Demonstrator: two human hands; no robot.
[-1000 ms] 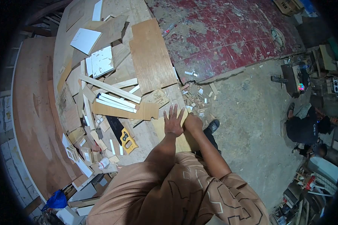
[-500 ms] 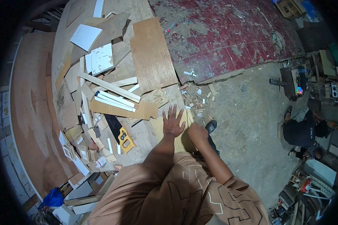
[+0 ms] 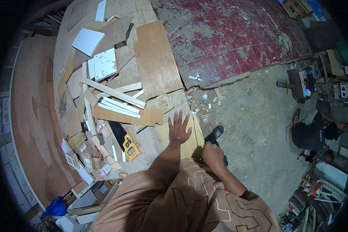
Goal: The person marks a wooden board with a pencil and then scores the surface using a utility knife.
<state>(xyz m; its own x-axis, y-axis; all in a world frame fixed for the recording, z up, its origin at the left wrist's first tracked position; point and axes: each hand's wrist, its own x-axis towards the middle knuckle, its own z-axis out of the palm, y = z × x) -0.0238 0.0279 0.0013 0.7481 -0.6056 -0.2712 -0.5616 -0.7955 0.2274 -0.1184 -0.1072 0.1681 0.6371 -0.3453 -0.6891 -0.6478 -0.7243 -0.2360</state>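
Observation:
My left hand point(image 3: 179, 129) lies flat with its fingers spread on a pale yellow wooden board point(image 3: 190, 148), near the bench's right edge. Just past the board's right side, my right hand point(image 3: 212, 154) is closed in a fist. Whatever it may be gripping is hidden from view. A narrow strip shows along the board's right edge. To the left of my left hand rests a handsaw point(image 3: 124, 141) with a yellow handle and a dark blade.
Wood offcuts, white strips point(image 3: 120, 107) and a plywood sheet point(image 3: 158, 60) cover the bench. Small scraps point(image 3: 205, 104) litter the concrete floor beside it. My shoe point(image 3: 216, 132) shows below the bench edge. A person in a dark shirt point(image 3: 307, 135) is at far right.
My right hand has moved back toward my body and to the right, past the board's edge. My left hand stays pressed on the board.

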